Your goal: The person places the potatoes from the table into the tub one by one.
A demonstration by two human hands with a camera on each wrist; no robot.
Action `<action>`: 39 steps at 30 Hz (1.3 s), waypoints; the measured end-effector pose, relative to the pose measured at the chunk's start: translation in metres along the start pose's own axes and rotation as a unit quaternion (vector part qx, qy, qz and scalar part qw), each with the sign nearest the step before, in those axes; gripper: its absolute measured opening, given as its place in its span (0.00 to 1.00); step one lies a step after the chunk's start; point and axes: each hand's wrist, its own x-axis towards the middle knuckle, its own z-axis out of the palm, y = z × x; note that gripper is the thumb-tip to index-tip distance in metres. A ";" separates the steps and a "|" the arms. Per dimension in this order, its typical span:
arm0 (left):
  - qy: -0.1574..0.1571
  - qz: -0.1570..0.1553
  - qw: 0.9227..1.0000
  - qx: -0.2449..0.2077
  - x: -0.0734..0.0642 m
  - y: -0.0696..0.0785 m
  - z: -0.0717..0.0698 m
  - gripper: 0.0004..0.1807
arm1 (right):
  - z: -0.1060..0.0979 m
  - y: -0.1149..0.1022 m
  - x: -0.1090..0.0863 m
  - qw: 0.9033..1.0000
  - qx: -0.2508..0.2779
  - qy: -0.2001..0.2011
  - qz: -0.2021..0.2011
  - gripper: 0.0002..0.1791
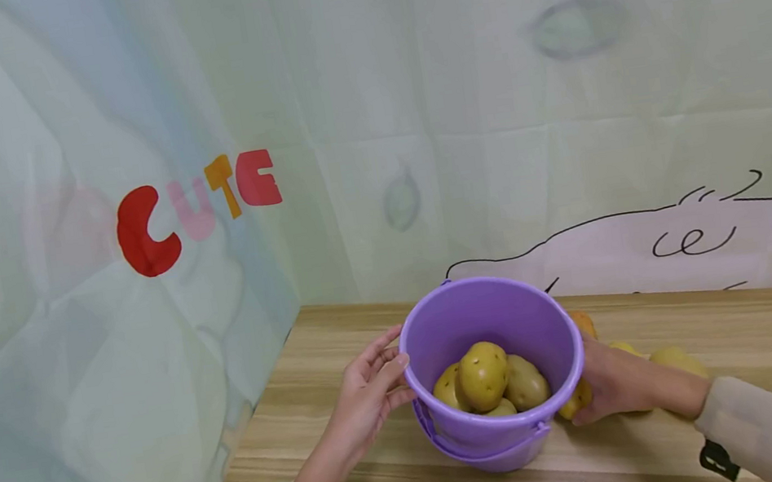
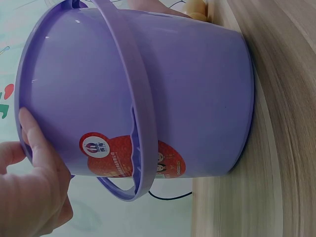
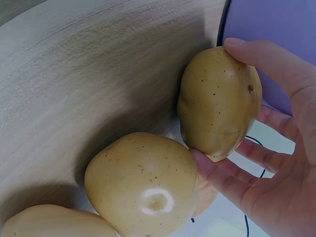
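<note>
A purple bucket [image 1: 482,429] stands on the table, its handle hanging down on the near side. Several potatoes [image 1: 484,375] lie inside it. At the bucket's left rim my left hand [image 1: 363,396] holds on with thumb and fingertips; the left wrist view shows a red label [image 2: 118,157] on the wall. My right hand [image 1: 616,381] is low beside the bucket's right side, gripping a potato [image 3: 219,98] between thumb and fingers. Another potato [image 3: 143,182] lies right by those fingers on the table, with a further one [image 3: 54,222] next to it.
More potatoes [image 1: 677,359] lie on the wooden table [image 1: 311,342] to the right, partly hidden by my right forearm. An orange-toned item [image 1: 582,320] shows behind the bucket's right edge. Printed curtains [image 1: 484,95] hang behind and left of the table.
</note>
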 end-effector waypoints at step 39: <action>0.000 0.001 1.000 0.004 0.000 0.002 0.001 0.29 | -0.002 0.005 0.006 0.996 0.072 0.006 -0.049 0.68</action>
